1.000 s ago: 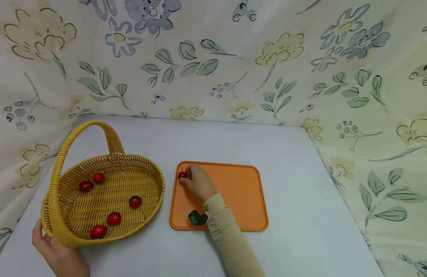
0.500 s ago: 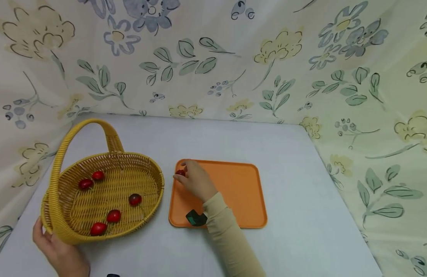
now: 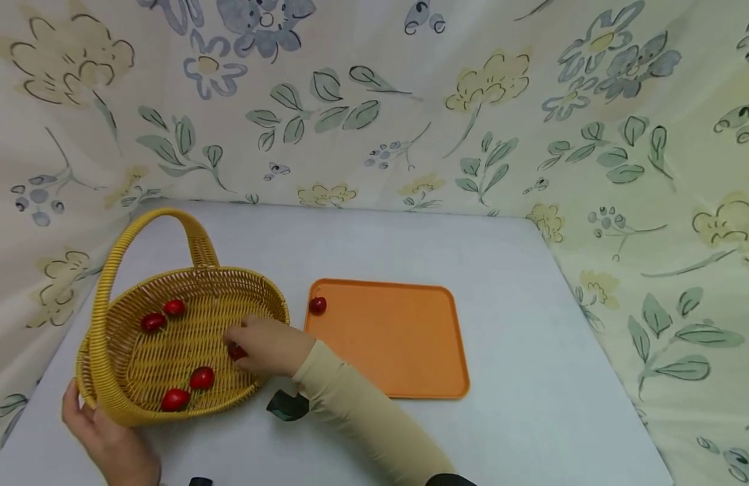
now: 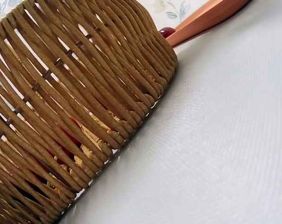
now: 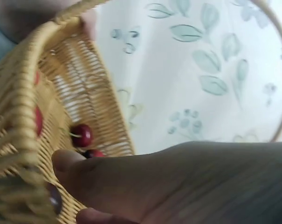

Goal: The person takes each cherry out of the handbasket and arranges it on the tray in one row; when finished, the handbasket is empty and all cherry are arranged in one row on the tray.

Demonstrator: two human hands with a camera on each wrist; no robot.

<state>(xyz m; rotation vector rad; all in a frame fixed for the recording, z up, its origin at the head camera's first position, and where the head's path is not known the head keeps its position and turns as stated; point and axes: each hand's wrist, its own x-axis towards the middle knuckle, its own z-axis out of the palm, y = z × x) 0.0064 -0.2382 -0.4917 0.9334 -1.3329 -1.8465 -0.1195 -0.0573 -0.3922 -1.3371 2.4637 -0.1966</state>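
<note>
A yellow wicker basket [image 3: 275, 297] with a tall handle stands at the left, holding several red cherries [image 3: 175, 399]. My left hand [image 3: 115, 442] holds the basket's near left end, fingers along its outer side. Inside the basket, my right hand [image 3: 271, 345] reaches down at a dark red cherry [image 3: 236, 352]. Its thumb and fingertip are apart in the right wrist view, with the dark cherry [image 5: 54, 198] just beyond them. One more cherry [image 3: 317, 306] sits in the far left corner of the orange tray [image 3: 386, 337]. The left hand is out of its own wrist view.
The tray lies right of the basket on a white table [image 3: 532, 351]. A floral cloth [image 3: 374, 135] hangs behind and along the sides. The basket's handle [image 3: 107, 283] arches over its left part. Dark wristband pieces [image 3: 288, 406] show below the right wrist.
My right hand has let go of the cherry in the tray's corner and moved left into the basket. The left hand stays at the basket, which has barely shifted.
</note>
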